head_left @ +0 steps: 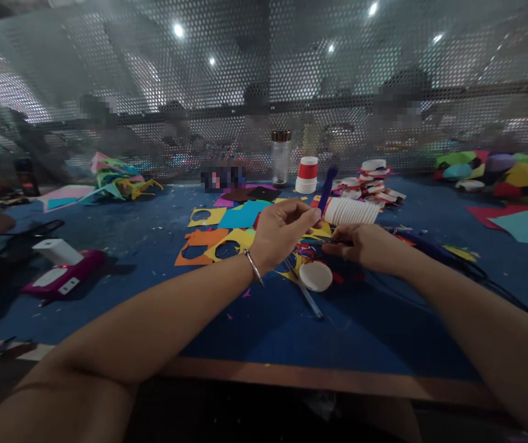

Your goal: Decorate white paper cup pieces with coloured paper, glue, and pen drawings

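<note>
My left hand (pixel 285 229) is closed in a pinch on a purple strip (pixel 327 186) that stands up from its fingertips, beside a stack of white paper cups (pixel 351 211) lying on its side. My right hand (pixel 369 246) rests low on the blue table (pixel 347 326) with fingers curled around something dark and thin that I cannot make out. A white round lid (pixel 316 276) and a blue pen (pixel 305 294) lie just in front of both hands, among coloured paper scraps.
Cut sheets of orange, yellow and teal paper (pixel 227 234) lie left of my hands. A red-and-white cup (pixel 307 175), a clear jar (pixel 281 157) and finished cup pieces (pixel 375 181) stand behind. A pink device (pixel 63 271) sits at left. A perforated metal screen (pixel 264 92) closes the back.
</note>
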